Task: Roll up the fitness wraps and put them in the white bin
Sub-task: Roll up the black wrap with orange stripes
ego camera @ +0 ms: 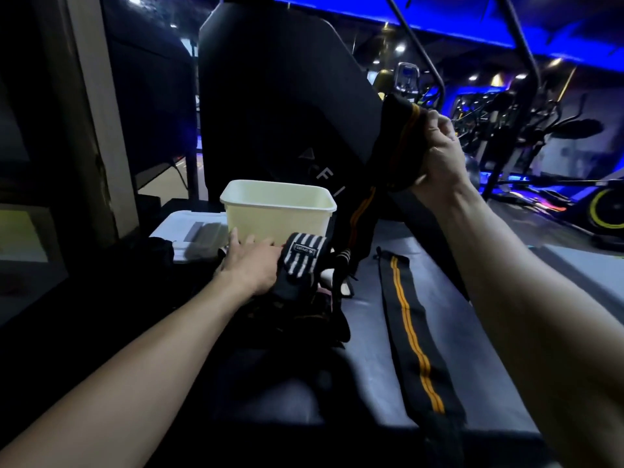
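The white bin stands at the far end of the grey padded bench. My right hand is raised up on the right and grips a black wrap with orange stripes; its tail hangs down beside the bin. My left hand rests with straight fingers on a dark pile of wraps, touching a black-and-white striped wrap in front of the bin. Another black wrap with orange stripes lies flat along the bench on the right.
A tall black machine panel rises right behind the bin. A white flat lid or box sits left of the bin. Gym machines under blue light fill the right background. A pillar stands at the left.
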Demonstrator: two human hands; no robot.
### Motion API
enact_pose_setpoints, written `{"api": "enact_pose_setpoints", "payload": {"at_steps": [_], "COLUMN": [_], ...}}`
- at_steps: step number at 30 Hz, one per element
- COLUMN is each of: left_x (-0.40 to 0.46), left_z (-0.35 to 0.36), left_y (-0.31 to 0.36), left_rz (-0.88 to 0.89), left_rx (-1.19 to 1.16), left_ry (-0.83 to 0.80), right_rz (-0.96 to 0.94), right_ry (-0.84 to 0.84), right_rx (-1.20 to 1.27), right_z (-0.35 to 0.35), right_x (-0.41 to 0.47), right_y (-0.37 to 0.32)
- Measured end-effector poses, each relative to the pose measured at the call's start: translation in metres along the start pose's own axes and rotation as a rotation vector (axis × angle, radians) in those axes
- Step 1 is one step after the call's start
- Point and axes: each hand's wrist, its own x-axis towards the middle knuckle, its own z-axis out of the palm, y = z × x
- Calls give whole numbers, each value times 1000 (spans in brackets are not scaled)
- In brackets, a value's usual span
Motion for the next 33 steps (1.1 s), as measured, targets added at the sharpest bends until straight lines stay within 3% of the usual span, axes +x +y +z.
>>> {"api": "enact_pose_setpoints", "payload": {"at_steps": [4, 7, 9, 11, 12, 14, 16, 21, 28, 33], "left_x": [-1, -4, -6, -14, -19, -28, -24, -12, 4, 7], "left_z": [-13, -28, -43, -52, -52, -37, -7, 36, 40, 43], "left_y": [2, 5, 17, 44, 61, 93, 104, 87, 84, 89], "left_rz": [46, 42, 30, 111, 182, 313, 345, 207, 92, -27], "left_rx": [78, 23, 5, -228, -372, -439, -221, 10, 17, -81], "left_ry": [-57, -94, 114, 365, 378, 250, 187, 106, 110, 154], "right_rz": [-59, -28, -2, 25, 32, 48, 55, 21, 12, 9], "right_ry": [148, 133, 105, 97, 103, 124, 156, 338, 552, 589], "right_rx": [-103, -131, -123, -117, -112, -102, -108, -82, 57, 112], "right_z": [-17, -26, -32, -35, -36, -40, -45, -76, -109, -131], "right_x": [-5, -17, -24, -28, -30, -33, -36, -34, -35, -40], "right_y": [-18, -19, -14, -8, -6, -1, 2, -5, -13, -33]}}
